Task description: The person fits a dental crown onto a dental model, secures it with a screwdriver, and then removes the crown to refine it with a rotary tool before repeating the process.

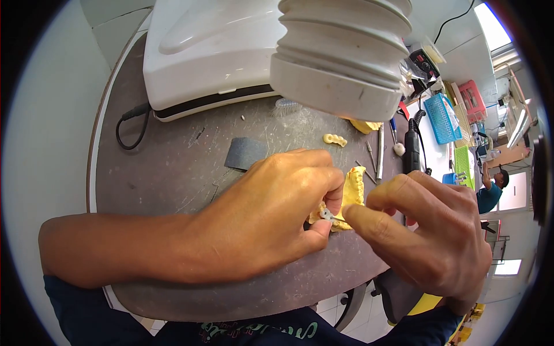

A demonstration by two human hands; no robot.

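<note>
My left hand point(288, 202) is closed, thumb and forefinger pinching a small whitish-grey dental piece point(326, 214) with a dark hole in it. Right beside those fingertips lies a yellow plaster dental cast point(353, 193) with a row of teeth along its edge. My right hand point(424, 225) curls around a thin metal tool point(339, 219), whose tip reaches to the dental piece. Most of the tool is hidden by the fingers.
A blue-grey sandpaper piece point(244, 153) and a tooth-coloured bridge point(334, 139) lie on the grey table point(167, 179). A white ribbed suction hose point(340, 63) hangs overhead beside a white machine point(213, 57). At right stand a black handpiece point(411, 147) and blue basket point(443, 118); a person point(490, 193) is farther off.
</note>
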